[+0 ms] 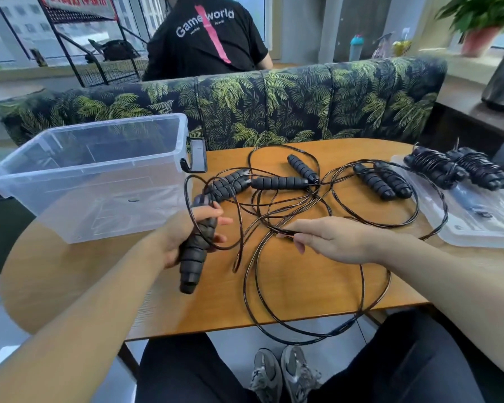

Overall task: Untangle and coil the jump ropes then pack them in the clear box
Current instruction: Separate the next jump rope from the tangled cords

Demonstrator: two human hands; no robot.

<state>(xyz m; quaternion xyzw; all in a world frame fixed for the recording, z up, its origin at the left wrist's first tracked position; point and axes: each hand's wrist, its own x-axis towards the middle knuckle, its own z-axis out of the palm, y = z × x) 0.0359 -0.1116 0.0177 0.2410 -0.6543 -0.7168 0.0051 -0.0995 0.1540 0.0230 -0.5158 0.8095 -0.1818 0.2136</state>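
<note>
Black jump ropes (pixel 288 199) lie tangled across the middle of the wooden table (pixel 274 286), their ribbed handles scattered among thin cord loops. My left hand (pixel 186 234) grips a pair of black handles (pixel 194 257) upright, a cord loop circling them. My right hand (pixel 332 238) pinches a stretch of cord near the tangle's centre. One loop hangs off the table's front edge. The clear box (pixel 105 149) stands empty at the left of the table. Two coiled ropes (pixel 457 168) rest on the clear lid (pixel 477 222) at the right.
A black phone (pixel 197 155) leans against the box's right side. Behind the table runs a leaf-patterned sofa back (pixel 274 103), with a person in a black shirt (pixel 207 39) seated beyond it. My knees and shoes show below the table edge.
</note>
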